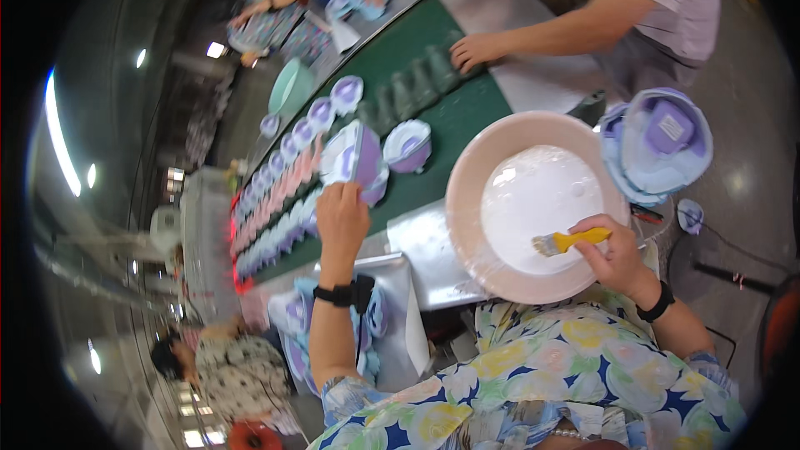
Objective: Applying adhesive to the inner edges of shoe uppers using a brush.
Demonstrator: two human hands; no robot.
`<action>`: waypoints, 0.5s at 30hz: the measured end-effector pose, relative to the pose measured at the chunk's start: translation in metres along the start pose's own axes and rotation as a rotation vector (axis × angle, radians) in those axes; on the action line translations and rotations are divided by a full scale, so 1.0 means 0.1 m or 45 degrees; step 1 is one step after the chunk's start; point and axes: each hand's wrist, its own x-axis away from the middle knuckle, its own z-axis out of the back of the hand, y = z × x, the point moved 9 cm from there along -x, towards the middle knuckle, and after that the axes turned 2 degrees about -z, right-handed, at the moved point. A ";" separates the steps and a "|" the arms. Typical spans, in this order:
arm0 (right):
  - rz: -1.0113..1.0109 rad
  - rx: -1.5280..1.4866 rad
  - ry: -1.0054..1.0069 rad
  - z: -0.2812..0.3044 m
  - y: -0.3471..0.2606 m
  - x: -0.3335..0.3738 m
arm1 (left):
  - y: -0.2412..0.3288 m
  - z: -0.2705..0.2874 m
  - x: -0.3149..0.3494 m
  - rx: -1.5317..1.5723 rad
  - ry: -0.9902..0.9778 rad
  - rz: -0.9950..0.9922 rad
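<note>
My left hand is closed at the lower edge of a purple-and-white cup-shaped moulded piece, raised over the green belt. Another small purple-and-white piece sits on the belt just right of it. With its fingers closed, my right hand grips a paintbrush by its yellow handle. Its pale bristles hang over the white liquid in a wide pinkish basin. I cannot tell whether the bristles touch the liquid.
Rows of purple, pink and pale blue pieces line the green belt. Across it, a co-worker's hand rests near dark shapes. Nested blue and purple pieces stand right of the basin. More pieces fill a tray by my left forearm.
</note>
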 end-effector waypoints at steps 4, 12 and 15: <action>-0.015 0.053 -0.043 -0.05 -0.07 0.00 | -0.61 0.47 1.56 -0.443 -0.278 0.307; 0.090 0.084 0.011 -0.03 -0.07 0.04 | -0.19 0.11 1.33 0.684 -0.217 0.672; 0.143 0.105 0.097 0.02 -0.08 0.09 | 0.90 0.10 0.03 1.037 -0.183 0.248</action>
